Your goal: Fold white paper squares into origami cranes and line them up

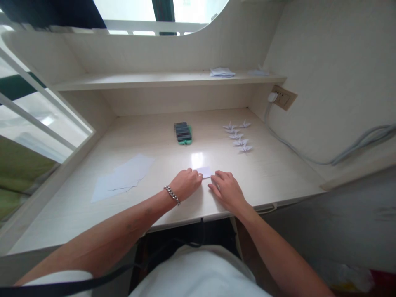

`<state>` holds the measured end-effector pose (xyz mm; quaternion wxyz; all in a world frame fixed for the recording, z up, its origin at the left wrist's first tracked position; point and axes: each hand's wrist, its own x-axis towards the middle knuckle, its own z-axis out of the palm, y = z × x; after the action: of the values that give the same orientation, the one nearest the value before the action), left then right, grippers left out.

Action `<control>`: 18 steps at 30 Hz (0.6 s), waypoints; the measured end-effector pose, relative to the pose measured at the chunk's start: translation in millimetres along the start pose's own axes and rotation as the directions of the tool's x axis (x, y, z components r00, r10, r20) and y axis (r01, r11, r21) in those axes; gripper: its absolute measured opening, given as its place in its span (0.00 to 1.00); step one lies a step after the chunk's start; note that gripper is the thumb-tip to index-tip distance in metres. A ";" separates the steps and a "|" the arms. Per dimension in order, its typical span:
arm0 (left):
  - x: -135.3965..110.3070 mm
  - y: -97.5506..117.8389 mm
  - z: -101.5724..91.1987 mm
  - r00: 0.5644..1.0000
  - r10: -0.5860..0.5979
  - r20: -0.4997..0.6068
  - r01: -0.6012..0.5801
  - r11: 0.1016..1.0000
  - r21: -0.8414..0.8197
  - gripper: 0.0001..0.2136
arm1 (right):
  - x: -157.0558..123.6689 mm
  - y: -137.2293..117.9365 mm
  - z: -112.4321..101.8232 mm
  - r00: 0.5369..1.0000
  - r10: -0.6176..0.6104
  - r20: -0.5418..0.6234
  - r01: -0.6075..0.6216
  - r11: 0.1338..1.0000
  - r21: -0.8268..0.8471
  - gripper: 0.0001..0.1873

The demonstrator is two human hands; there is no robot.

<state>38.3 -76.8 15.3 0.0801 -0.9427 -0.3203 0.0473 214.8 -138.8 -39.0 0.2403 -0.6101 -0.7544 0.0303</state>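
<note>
A small folded white paper (204,171) lies on the pale desk (278,173) near its front edge. My left hand (185,183), with a metal chain bracelet on the wrist, has its fingers curled and pinches the paper's left edge. My right hand (227,187) rests palm down just right of the paper, fingers bent, their tips touching its right edge. Both hands press the paper flat against the desk.
Loose white sheets (123,177) lie at the left. Several small folded paper cranes (238,136) sit at the right back. A phone in a green case (183,133) lies mid-desk. A shelf (154,79) holds folded paper (222,72). A wall socket (283,97) feeds a grey cable (355,148).
</note>
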 end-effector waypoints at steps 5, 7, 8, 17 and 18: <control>-6.2 -22.5 -0.5 0.979 -0.153 -0.133 0.111 0.953 -0.281 0.11 | 29.5 7.2 -1.0 0.998 -0.009 -0.055 0.018 0.984 0.175 0.10; -8.0 -32.3 -1.1 0.950 -0.260 -0.174 0.145 0.859 -0.492 0.11 | 45.0 7.1 -4.8 0.999 0.023 -0.035 -0.012 0.962 0.272 0.10; -9.1 -37.0 -0.7 0.935 -0.313 -0.169 0.165 0.801 -0.576 0.11 | 52.5 6.7 -7.2 1.000 0.026 0.004 -0.026 0.945 0.327 0.11; -16.2 -63.9 24.3 0.868 -0.493 0.057 0.205 0.250 -0.946 0.15 | 89.6 5.9 -13.2 0.947 0.070 0.312 -0.283 0.638 0.716 0.12; -15.6 -64.1 26.0 0.865 -0.498 0.064 0.198 0.220 -0.955 0.15 | 90.1 6.3 -12.7 0.946 0.077 0.313 -0.290 0.629 0.721 0.12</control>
<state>-15.9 -33.2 2.0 -0.4351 -0.7066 -0.4769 -0.2898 212.9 -56.1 -0.6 0.3707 -0.5184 -0.6293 0.4448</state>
